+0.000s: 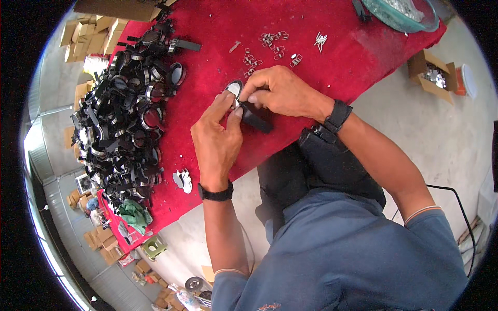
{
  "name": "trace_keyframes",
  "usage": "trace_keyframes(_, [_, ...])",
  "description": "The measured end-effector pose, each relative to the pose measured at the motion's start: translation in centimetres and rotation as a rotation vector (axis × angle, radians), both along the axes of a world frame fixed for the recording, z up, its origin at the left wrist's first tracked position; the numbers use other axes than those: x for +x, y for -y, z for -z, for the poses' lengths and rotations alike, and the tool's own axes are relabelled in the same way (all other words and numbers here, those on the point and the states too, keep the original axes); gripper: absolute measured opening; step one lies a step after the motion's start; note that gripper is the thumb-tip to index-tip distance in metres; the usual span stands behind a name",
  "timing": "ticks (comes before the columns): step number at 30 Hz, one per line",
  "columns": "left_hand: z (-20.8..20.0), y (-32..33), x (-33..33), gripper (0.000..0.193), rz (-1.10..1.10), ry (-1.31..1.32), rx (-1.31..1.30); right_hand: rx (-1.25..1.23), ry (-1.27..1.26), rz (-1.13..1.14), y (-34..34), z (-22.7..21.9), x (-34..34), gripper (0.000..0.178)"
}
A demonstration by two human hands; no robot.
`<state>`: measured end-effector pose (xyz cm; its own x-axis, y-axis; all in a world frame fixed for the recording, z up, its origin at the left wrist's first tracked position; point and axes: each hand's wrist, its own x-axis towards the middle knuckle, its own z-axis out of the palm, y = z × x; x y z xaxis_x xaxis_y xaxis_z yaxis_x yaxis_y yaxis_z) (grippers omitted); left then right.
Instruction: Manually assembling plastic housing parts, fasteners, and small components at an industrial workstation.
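Observation:
Over the red cloth, a round wristwatch [234, 87] with a pale disc facing up is held between my two hands. Its black strap [257, 119] trails toward the table's front edge. My left hand [218, 136] pinches the watch from the near left side, thumb and fingers closed at its rim. From the right, my right hand [284, 93] has its fingertips closed at the case and the strap's end. Whether a small part sits between those fingertips is hidden. Beyond the hands lie several small metal buckles [268, 39] and a cluster of thin pale pins [320, 41].
A large heap of black-strapped watches [122, 103] covers the table's left side. Nearer me lie several white discs [182, 180]. A teal basin [429, 22] with clear plastic stands at the far right corner. On the floor are an open carton [443, 93] and a green stool [153, 248].

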<state>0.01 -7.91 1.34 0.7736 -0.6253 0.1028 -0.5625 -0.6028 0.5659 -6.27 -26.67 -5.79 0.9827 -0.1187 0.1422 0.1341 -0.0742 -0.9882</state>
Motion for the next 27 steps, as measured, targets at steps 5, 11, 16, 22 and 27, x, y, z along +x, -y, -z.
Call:
trace_keyframes(5, [-0.4, 0.3, -0.1, 0.033, -0.034, -0.014, 0.020, -0.036, 0.063, 0.038, -0.1, 0.0, -0.1, 0.022])
trace_keyframes(11, [0.1, 0.0, 0.2, 0.034, -0.004, 0.039, 0.006, 0.081, -0.009, 0.037, -0.1, -0.3, 0.1, 0.020])
trace_keyframes(16, [1.5, -0.7, 0.5, 0.036, -0.043, -0.074, -0.114, 0.049, -0.010, 0.018, -0.3, -0.2, 0.3, 0.016])
trace_keyframes(22, [1.3, -0.4, 0.6, 0.037, -0.014, -0.114, -0.125, -0.052, 0.169, 0.129, -0.7, 0.9, 0.5, 0.017])
trace_keyframes(27, [0.8, -0.3, 1.1, 0.037, 0.030, -0.080, -0.069, 0.009, 0.098, 0.129, -0.8, 0.3, 0.6, 0.017])
